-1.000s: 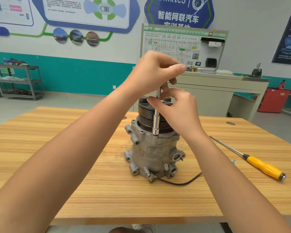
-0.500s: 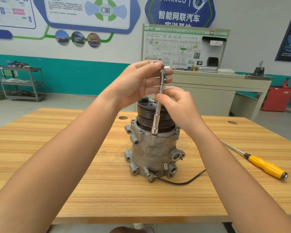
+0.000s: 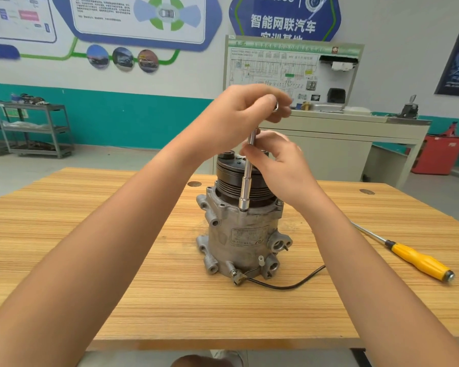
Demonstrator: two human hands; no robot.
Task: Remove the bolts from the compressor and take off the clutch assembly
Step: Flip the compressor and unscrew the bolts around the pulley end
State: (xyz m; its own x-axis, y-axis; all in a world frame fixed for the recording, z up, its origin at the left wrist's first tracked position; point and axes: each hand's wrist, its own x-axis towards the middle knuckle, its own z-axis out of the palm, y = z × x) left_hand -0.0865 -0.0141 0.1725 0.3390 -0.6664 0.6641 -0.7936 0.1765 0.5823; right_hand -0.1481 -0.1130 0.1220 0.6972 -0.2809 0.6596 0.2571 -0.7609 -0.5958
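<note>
Compressor point(image 3: 243, 234) stands upright mid-table point(image 3: 117, 260), clutch assembly point(image 3: 228, 176) not yet off. Your socket wrench point(image 3: 245, 186) runs near-vertical down the clutch's near side, tip seated on the front flange bolt, which it hides. Left hand point(image 3: 239, 115) curled round the top handle, right hand point(image 3: 278, 165) pinching the shaft midway. Keep the turn on that axis.

- Bright, even room light, with no harsh shadows anywhere.
- Just a soft, faint shadow under the compressor point(image 3: 244, 234) on the table point(image 3: 143, 300).
- Highlights run down the chrome wrench point(image 3: 245, 181).
- Motion smear on the left hand point(image 3: 239, 115) at the fingertips; the right hand point(image 3: 281, 165) is a touch soft.
- Wide-angle bend: the table edges curve and the forearms balloon at the bottom corners.
</note>
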